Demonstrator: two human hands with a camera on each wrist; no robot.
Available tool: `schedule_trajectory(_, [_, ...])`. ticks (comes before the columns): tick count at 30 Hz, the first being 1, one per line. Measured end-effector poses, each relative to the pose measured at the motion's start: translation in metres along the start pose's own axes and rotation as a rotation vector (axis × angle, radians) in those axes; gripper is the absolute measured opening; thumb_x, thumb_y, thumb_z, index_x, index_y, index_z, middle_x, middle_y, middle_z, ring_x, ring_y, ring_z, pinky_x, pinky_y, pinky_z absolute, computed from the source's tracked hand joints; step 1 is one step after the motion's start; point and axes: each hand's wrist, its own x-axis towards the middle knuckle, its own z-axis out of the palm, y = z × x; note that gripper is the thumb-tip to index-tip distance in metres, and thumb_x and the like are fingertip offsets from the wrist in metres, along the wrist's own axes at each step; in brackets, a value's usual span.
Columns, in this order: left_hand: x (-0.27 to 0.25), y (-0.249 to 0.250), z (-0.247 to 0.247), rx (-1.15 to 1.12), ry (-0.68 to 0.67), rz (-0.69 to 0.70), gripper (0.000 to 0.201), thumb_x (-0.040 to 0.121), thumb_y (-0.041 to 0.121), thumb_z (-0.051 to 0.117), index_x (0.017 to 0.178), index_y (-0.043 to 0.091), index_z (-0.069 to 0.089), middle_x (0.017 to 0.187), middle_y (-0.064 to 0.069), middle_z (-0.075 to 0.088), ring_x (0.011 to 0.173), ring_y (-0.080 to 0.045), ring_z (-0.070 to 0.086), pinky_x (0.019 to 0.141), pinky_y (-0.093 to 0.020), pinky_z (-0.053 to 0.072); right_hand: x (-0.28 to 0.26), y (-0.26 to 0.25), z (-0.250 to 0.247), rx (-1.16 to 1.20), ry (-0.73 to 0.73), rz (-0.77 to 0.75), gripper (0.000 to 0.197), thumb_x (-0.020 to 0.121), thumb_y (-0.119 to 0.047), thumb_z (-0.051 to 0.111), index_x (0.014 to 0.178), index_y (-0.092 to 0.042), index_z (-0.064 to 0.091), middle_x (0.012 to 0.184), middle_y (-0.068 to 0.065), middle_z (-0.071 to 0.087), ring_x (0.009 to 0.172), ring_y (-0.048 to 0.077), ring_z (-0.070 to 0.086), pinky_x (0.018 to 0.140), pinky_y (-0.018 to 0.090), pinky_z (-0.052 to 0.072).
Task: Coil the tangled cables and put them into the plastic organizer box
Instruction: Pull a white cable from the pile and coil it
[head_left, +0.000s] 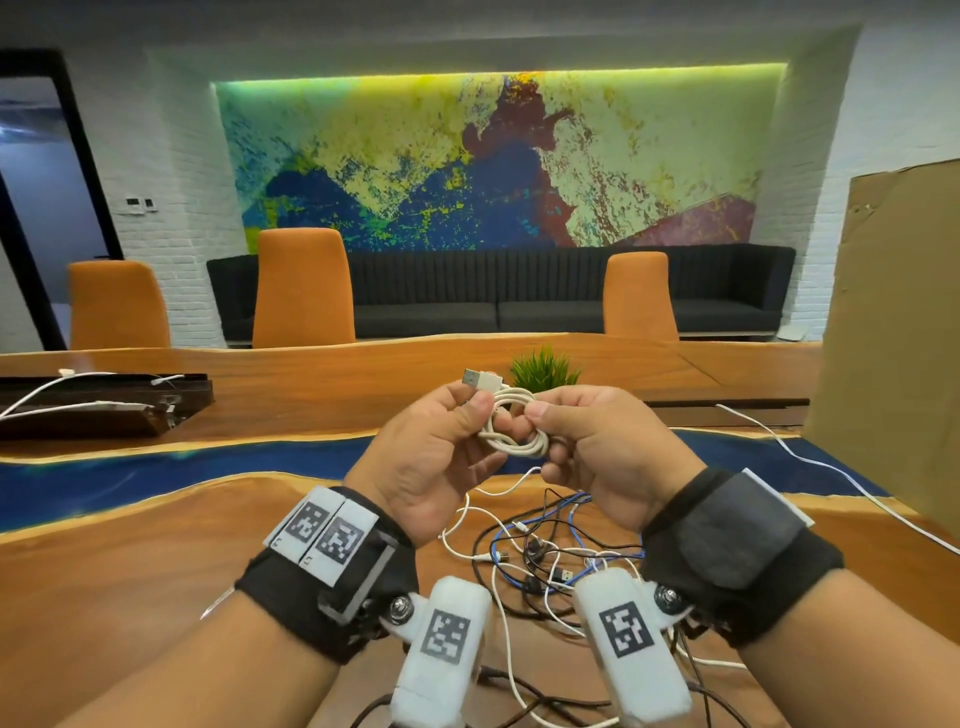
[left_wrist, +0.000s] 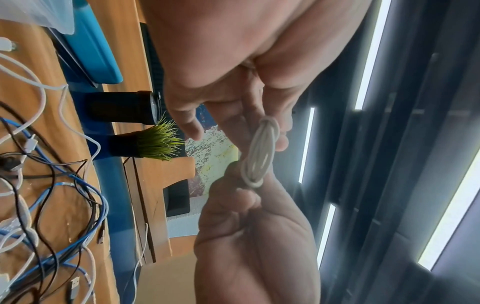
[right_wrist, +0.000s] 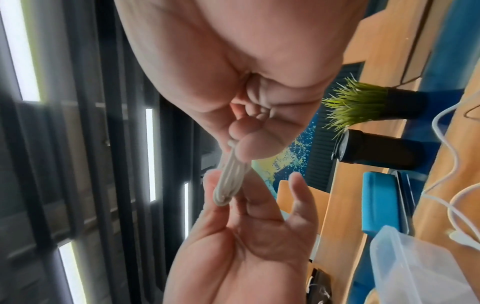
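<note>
Above the wooden table (head_left: 130, 597), both hands were raised near chest height, likely so the loose tail of the white cable (head_left: 511, 431) could hang free of the tangled cables (head_left: 540, 551) lying beneath and not snag while the last turns went on. That white cable was already wound into a small bundle of several loops held between the two hands, its USB plug (head_left: 480, 380) poking up over the left thumb. Left hand (head_left: 436, 457) pinched one end of the bundle between thumb and forefinger, its other fingers loosely spread, as the right wrist view showed. Right hand (head_left: 597, 457) was curled tight, thumb and bent fingers clamped on the other end, seemingly to keep the loops from springing open. A thin white tail dropped from the bundle toward the pile. Off to the left, a clear plastic organizer box (right_wrist: 426, 265) sat on the table, well apart from the hands; I judged the coiling nearly finished and the transfer not yet begun
</note>
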Motion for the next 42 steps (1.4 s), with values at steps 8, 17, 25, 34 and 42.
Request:
schedule_trajectory(8, [-0.005, 0.001, 0.009, 0.167, 0.033, -0.029, 0.014, 0.089, 0.026, 0.067, 0.099, 0.016, 0.064, 0.064, 0.005, 0.055, 0.061, -0.010, 0.058, 0.069, -0.032, 0.042, -0.004, 0.008, 0.004, -0.144, 0.036, -0.089, 0.015, 0.098, -0.011, 0.056, 0.098, -0.004, 0.069, 0.075, 0.011, 0.062, 0.048, 0.007, 0.048, 0.050, 0.025, 0.050])
schedule_trajectory(17, [-0.007, 0.005, 0.001, 0.473, -0.012, 0.130, 0.021, 0.096, 0.014, 0.062, 0.117, 0.016, 0.066, 0.078, -0.001, 0.068, 0.074, -0.011, 0.064, 0.070, -0.024, 0.052, -0.010, 0.003, 0.005, -0.344, 0.134, -0.285, 0.013, 0.096, -0.011, 0.058, 0.099, -0.009, 0.070, 0.072, 0.000, 0.064, 0.050, 0.004, 0.060, 0.053, 0.024, 0.054])
schedule_trajectory(25, [-0.007, 0.001, -0.003, 0.659, 0.132, 0.095, 0.016, 0.092, 0.026, 0.071, 0.102, 0.013, 0.070, 0.088, -0.003, 0.076, 0.074, -0.013, 0.071, 0.066, -0.025, 0.051, -0.012, 0.005, 0.006, -0.505, 0.173, -0.388, 0.011, 0.096, -0.015, 0.060, 0.099, -0.013, 0.070, 0.079, 0.001, 0.068, 0.062, 0.010, 0.065, 0.055, 0.025, 0.058])
schedule_trajectory(34, [-0.001, -0.001, -0.006, 0.618, 0.115, 0.037, 0.011, 0.094, 0.016, 0.069, 0.095, 0.006, 0.072, 0.086, -0.012, 0.076, 0.079, -0.019, 0.072, 0.068, -0.026, 0.054, -0.009, 0.008, 0.007, -0.499, 0.237, -0.368, 0.008, 0.096, -0.015, 0.060, 0.095, -0.015, 0.069, 0.079, 0.003, 0.068, 0.065, 0.015, 0.069, 0.055, 0.027, 0.059])
schedule_trajectory(42, [-0.001, -0.005, -0.008, 0.419, 0.122, 0.171, 0.025, 0.094, 0.001, 0.062, 0.119, 0.007, 0.061, 0.092, -0.016, 0.077, 0.085, -0.024, 0.073, 0.077, -0.036, 0.057, -0.007, 0.000, 0.003, -0.027, 0.092, -0.093, 0.016, 0.098, -0.008, 0.055, 0.099, -0.001, 0.068, 0.069, 0.011, 0.057, 0.047, 0.009, 0.054, 0.062, 0.033, 0.061])
